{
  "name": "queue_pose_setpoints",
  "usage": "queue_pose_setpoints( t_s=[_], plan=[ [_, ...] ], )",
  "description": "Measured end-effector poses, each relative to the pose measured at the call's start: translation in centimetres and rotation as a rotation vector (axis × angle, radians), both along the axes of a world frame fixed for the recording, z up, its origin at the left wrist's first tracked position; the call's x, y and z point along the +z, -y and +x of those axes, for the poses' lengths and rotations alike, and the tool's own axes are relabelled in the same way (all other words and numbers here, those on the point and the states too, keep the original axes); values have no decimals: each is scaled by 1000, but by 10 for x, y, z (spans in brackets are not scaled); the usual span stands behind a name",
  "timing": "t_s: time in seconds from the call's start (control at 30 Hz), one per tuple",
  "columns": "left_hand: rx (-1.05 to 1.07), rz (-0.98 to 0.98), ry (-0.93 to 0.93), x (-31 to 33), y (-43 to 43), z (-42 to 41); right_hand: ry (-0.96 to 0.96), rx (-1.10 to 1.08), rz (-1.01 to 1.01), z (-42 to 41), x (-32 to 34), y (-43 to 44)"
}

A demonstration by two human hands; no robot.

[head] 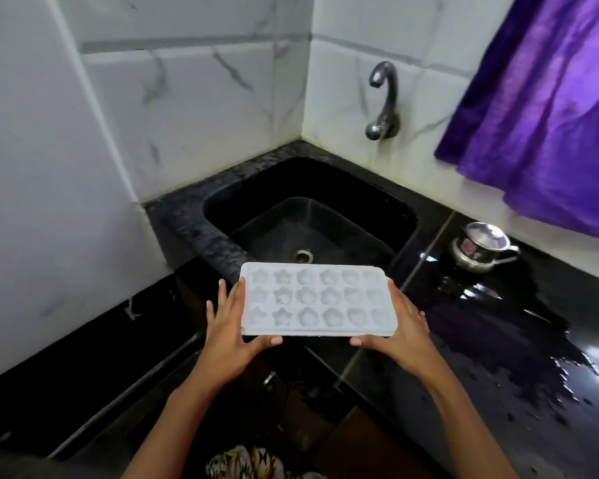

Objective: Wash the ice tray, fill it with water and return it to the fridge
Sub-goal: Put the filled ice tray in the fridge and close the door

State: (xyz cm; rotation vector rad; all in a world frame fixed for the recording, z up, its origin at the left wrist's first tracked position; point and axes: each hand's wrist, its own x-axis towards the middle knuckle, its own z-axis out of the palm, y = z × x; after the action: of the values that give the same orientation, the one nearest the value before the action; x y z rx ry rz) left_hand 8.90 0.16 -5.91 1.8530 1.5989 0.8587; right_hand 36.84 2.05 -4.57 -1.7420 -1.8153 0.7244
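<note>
A white ice tray point(317, 300) with star, flower and heart shaped cells is held level in front of me, over the near edge of a black sink point(222, 205). My left hand point(230, 331) grips its left end, thumb under the near edge. My right hand point(400, 328) grips its right end the same way. The cells look empty. A metal tap point(382, 98) comes out of the tiled wall behind the sink, and no water runs from it.
The sink drain point(304, 255) shows just past the tray. A black glossy counter point(498, 340) stretches to the right, with a lidded steel pot point(481, 248) on it. A purple curtain point(547, 108) hangs at the upper right. White marble-look tiles point(49, 167) cover the walls.
</note>
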Motion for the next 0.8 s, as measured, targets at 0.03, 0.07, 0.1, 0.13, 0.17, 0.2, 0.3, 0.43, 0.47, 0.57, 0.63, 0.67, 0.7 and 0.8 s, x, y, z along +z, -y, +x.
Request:
queue_pose_setpoints(
  t_s=[0.03,0.07,0.1,0.13,0.17,0.2,0.3,0.43,0.47,0.57,0.63,0.67,0.7,0.8],
  plan=[
    [35,0,-3,1,10,-8,3,30,-1,-9,1,2],
    [64,-4,-8,1,20,-16,-2,62,-2,-19,1,4],
    [94,-7,-12,2,32,-25,-10,97,2,-28,0,8],
    [123,-5,-15,2,42,-33,-25,130,4,-36,0,11],
    [146,-6,-13,2,52,-38,-40,155,2,-44,0,14],
    [180,-6,-12,2,64,-46,-50,181,-6,-53,0,18],
    [264,-8,-8,0,98,-65,-64,267,-21,-77,-2,30],
    [369,3,-8,-1,138,-81,-42,368,-20,-104,-2,42],
    [398,4,-4,-2,148,-84,-31,395,-16,-110,-2,44],
    [495,18,15,-4,174,-88,-15,488,1,-128,1,48],
    [575,31,17,-3,192,-89,-3,566,8,-141,5,49],
    [606,32,11,-3,200,-88,-4,594,3,-146,6,49],
    [646,37,7,-2,210,-87,-14,637,2,-152,8,50],
    [764,61,6,-1,238,-81,-69,757,-1,-167,11,56]
  ],
)
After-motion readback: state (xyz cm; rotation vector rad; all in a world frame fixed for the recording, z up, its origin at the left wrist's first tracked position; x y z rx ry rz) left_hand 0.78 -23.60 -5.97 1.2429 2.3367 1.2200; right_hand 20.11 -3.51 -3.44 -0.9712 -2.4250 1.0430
